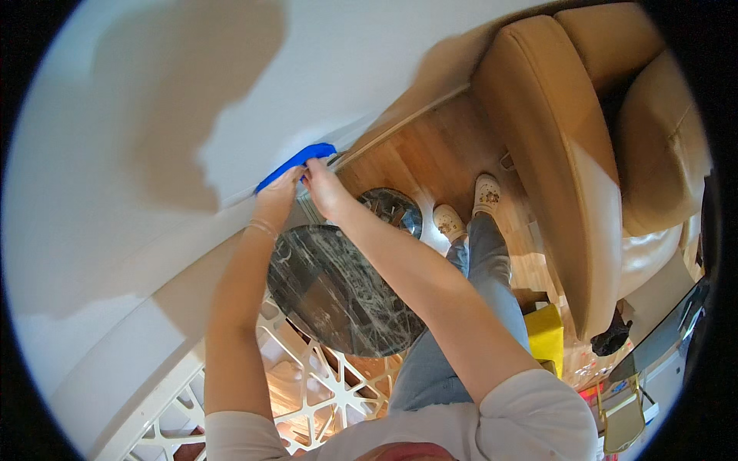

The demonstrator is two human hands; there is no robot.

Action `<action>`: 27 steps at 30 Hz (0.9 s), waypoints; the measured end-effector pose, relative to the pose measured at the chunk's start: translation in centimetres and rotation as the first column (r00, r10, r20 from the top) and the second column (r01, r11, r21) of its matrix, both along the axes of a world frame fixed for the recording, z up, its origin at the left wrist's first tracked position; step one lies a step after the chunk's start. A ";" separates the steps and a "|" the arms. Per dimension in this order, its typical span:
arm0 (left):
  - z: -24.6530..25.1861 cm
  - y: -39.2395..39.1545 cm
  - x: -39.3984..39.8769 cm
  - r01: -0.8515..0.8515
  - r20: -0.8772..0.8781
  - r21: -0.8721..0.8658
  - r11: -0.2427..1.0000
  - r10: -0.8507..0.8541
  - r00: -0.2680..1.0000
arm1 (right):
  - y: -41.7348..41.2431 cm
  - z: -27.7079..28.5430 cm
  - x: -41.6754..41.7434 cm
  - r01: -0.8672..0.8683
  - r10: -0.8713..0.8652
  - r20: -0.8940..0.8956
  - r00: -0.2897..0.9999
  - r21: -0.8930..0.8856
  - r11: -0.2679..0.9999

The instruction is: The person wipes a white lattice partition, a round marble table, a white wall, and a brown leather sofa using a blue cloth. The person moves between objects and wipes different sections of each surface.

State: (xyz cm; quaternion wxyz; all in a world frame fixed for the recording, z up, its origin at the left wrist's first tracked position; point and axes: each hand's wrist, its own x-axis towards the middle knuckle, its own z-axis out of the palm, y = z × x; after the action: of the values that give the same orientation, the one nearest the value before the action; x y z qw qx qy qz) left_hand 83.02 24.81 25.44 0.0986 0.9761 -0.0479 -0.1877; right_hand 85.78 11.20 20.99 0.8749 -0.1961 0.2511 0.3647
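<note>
A bright blue cloth-like item (300, 163) lies flat along the foot of the white wall (323, 69). My left hand (282, 187) is at its near edge, fingers bent against it. My right hand (323, 183) pinches the blue item's edge close beside the left. Just below both hands stands a round dark marble-patterned tabletop (346, 294), with a smaller round dark top (392, 208) partly behind my right forearm. Most fingertips of both hands are hidden or too small to make out.
A tan leather sofa (542, 144) stands at the right on a wooden floor (421, 144). A white lattice panel (346, 397) is below the tabletop. A yellow box-like object (545, 337) sits beside my leg. My feet wear light clogs (487, 193).
</note>
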 end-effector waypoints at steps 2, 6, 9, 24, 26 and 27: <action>2.9 1.4 -0.8 0.226 0.168 0.197 0.954 -0.260 0.951 | 1.1 1.8 -0.6 0.057 -0.033 0.231 0.972 -0.098 0.994; 11.9 -2.5 0.9 0.187 0.087 0.507 0.842 -0.266 0.960 | -2.9 11.7 0.2 0.141 0.154 0.516 0.843 -0.487 0.862; 16.1 -5.9 3.0 0.113 0.375 0.495 0.862 -0.329 0.867 | -5.2 15.1 1.8 0.553 0.257 0.865 0.432 -0.479 0.682; 13.6 -23.2 16.8 0.183 0.688 0.496 0.849 -0.513 0.514 | -20.3 14.2 15.8 0.933 0.338 0.907 0.251 -0.320 0.165; 12.3 -23.8 17.4 0.295 0.650 0.372 0.880 -0.474 0.594 | -21.9 14.2 14.5 0.896 0.339 0.889 0.309 -0.392 0.210; 11.9 -24.5 17.8 0.307 0.659 0.370 0.877 -0.481 0.578 | -22.8 14.5 14.1 0.876 0.337 0.880 0.334 -0.422 0.234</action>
State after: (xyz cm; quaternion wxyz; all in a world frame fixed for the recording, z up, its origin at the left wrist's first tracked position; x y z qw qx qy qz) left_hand 100.84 0.26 37.32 -0.0797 0.9359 -0.2795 0.1989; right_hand 99.85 -11.62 35.49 0.6131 -0.7506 -0.0618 -0.2385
